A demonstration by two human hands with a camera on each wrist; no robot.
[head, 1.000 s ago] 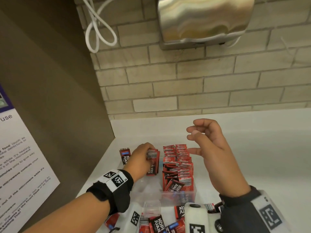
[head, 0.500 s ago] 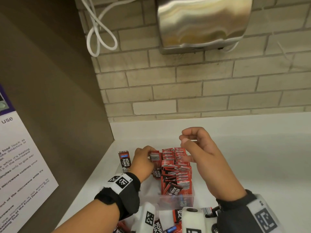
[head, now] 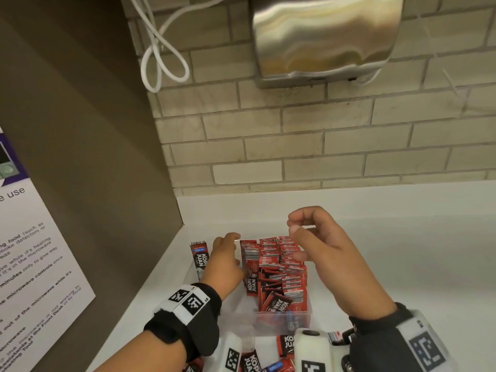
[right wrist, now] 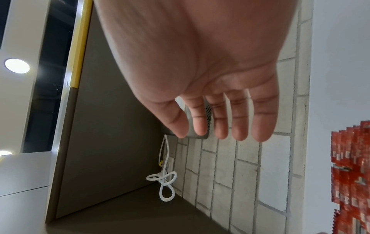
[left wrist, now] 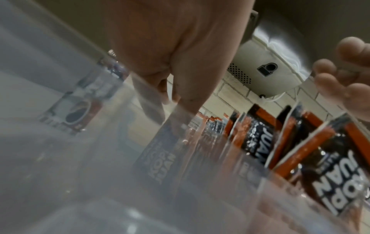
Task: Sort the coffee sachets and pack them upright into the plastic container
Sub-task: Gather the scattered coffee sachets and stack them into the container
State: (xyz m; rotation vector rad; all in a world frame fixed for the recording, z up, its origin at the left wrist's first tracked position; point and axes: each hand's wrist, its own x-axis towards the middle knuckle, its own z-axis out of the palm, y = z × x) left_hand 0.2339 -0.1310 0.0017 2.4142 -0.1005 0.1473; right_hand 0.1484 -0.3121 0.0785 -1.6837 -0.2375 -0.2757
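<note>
I see my left hand (head: 224,260) low in the middle of the head view, inside the clear container (head: 281,319) on the white counter (head: 402,264). Its fingers press a bunch of sachets (head: 251,261) against the upright rows to the right; whether they curl round the bunch I cannot tell — the wrist view is blurred through plastic. My right hand (head: 322,248) hovers above the packed rows (head: 284,267), fingers loose and holding nothing. One sachet (head: 198,255) stands apart at the container's far left. Loose sachets (head: 271,355) lie at the bottom edge.
</note>
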